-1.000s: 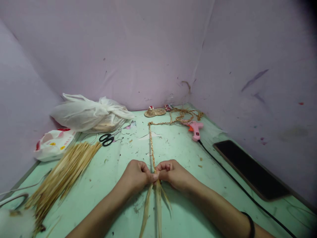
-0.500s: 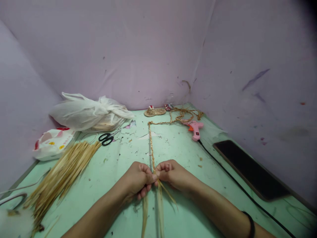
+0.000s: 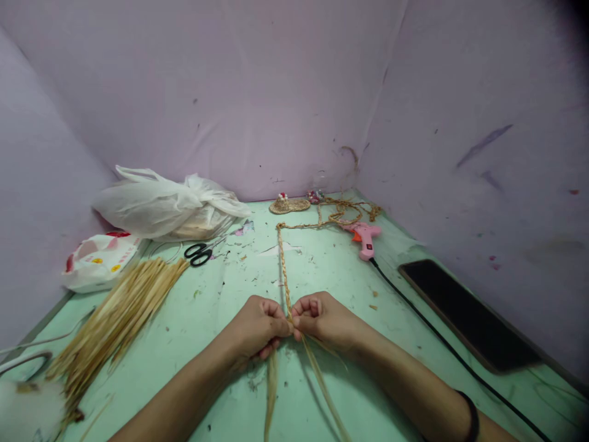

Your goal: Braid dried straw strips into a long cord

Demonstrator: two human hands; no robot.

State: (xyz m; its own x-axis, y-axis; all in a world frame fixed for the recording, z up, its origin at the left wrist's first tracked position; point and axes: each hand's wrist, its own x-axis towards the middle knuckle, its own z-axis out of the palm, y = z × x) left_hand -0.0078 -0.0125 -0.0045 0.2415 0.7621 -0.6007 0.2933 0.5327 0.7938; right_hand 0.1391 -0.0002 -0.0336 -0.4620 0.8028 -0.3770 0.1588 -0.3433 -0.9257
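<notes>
A braided straw cord [image 3: 283, 264] runs from a bend farther back on the table toward me. At its near end my left hand [image 3: 264, 325] and my right hand [image 3: 317, 318] pinch the straw strands, fingertips almost touching. From under my left hand one loose strand [image 3: 271, 393] hangs toward the front edge. Another strand [image 3: 322, 383] slants down to the right from my right hand, with a thinner wisp beside it. Both hands are closed; the exact crossing of the strands is hidden by the fingers.
A bundle of dry straw [image 3: 122, 316], black-handled scissors [image 3: 199, 253], a white plastic bag [image 3: 170, 205] and a tissue pack [image 3: 101, 261] lie left. On the right are a pink glue gun [image 3: 367, 239], its black cable and a dark phone [image 3: 464, 313]. A small woven slipper [image 3: 289, 205] stands behind.
The middle strand that hung straight down now slants to the right, out from my right hand. Both hands stay at the braid's end. The whole view has shifted slightly.
</notes>
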